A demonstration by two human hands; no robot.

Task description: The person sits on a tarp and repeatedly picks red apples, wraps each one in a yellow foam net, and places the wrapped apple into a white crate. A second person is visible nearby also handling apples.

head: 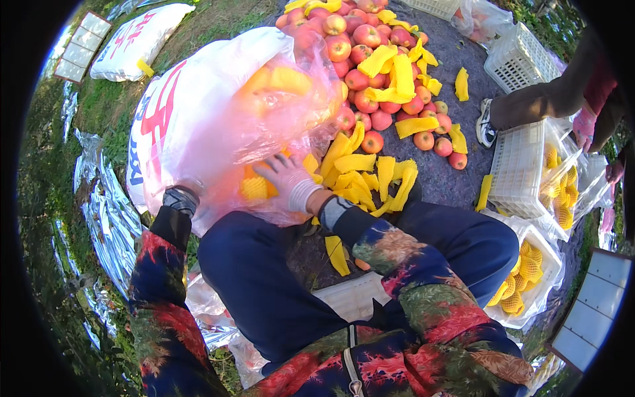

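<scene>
My right hand [289,181], in a pale knit glove, rests with fingers spread at the mouth of a pink plastic bag [218,164]. Yellow foam fruit sleeves [254,188] lie under and beside its fingers. Only the wrist edge of my left hand [191,190] shows at the bag's near left side; pink film hides its fingers. More yellow foam sleeves bulge through the film above my right hand. Behind the pink bag leans a large white sack [198,79] with red and blue printing. Loose foam sleeves [354,168] are heaped just right of my right hand.
A large pile of red apples [366,35] spreads over a dark ground cloth [441,49]. At right stand a white plastic crate [518,168] and a lined crate of sleeved fruit [521,278]. Another person's leg [536,101] reaches in there. Silver reflective film [111,223] lies left.
</scene>
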